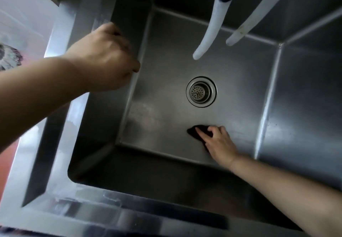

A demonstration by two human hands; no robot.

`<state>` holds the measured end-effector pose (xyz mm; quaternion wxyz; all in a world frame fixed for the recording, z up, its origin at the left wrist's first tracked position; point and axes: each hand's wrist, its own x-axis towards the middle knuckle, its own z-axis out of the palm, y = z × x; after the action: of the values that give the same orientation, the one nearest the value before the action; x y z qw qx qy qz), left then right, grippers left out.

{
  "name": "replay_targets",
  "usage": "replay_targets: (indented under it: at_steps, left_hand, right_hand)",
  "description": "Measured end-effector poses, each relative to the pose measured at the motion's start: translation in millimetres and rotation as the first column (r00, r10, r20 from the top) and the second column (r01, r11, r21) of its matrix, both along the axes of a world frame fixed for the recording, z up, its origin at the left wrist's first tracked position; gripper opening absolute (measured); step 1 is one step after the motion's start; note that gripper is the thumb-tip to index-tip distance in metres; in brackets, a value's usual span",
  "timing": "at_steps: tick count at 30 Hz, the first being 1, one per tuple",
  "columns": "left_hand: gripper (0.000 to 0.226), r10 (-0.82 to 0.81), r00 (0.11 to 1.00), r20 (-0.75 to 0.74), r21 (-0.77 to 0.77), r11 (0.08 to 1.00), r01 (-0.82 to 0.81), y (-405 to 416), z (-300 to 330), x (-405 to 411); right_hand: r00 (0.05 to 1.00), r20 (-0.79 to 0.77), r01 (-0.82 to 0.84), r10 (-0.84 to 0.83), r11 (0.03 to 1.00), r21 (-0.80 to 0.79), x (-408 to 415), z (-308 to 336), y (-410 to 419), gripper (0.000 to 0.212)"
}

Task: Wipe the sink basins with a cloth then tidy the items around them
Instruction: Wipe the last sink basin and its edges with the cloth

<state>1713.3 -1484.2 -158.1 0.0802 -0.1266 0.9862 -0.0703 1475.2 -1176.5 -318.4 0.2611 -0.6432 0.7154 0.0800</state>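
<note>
The right hand (217,141) is down on the floor of the sink basin (231,66), fingers spread and bent over a small dark cloth (196,133), pressing it flat against the steel. The cloth lies under and just ahead of those fingers, between the hand and the round drain (201,91), which sits a little farther out. The left hand (105,55) is up at the basin's left rim, fingers curled over the edge as if to brace; whether it grips the rim or only rests on it cannot be told.

The cloth looks thin, soft and light, so it will likely bunch or slide out from under the fingers on the smooth metal. It probably handles best with the palm and all fingers flat across its middle, pushing it along rather than pinching a corner.

Two pale hoses (209,31) hang above the far side, well apart from both hands.
</note>
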Motion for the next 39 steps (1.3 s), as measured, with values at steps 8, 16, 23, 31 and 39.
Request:
replay_targets:
  at_steps: [8, 16, 23, 31, 39]
  left_hand:
    - [0.041, 0.039, 0.998, 0.039, -0.002, 0.999, -0.039, 2.7, 4.4, -4.0]
    - [0.018, -0.067, 0.974, 0.216, -0.007, 0.998, 0.070, 13.5, -4.1, -13.6]
    - [0.028, 0.095, 0.859, 0.502, 0.167, 0.964, -0.205, 73.1, -55.8, -77.2]
    - [0.071, 0.097, 0.847, 0.522, 0.269, 0.924, -0.272, 123.6, -127.6, -112.9]
    - [0.092, 0.146, 0.791, 0.595, 0.233, 0.910, -0.343, 130.6, -151.9, -121.3]
  right_hand:
    - [0.959, 0.265, -0.143, 0.103, 0.980, 0.137, 46.2, -3.8, -19.6, 0.054]
    - [0.904, 0.417, -0.189, 0.097, 0.964, 0.185, 60.1, -2.0, -29.0, 0.058]
    - [0.923, 0.377, -0.210, 0.076, 0.921, 0.328, -18.5, 15.6, 12.4, 0.041]
    - [0.979, 0.182, 0.124, -0.094, 0.979, -0.163, -87.7, -15.4, -52.1, 0.055]
    - [0.920, 0.044, 0.388, -0.389, 0.890, -0.240, -112.9, -19.8, -77.0, 0.054]
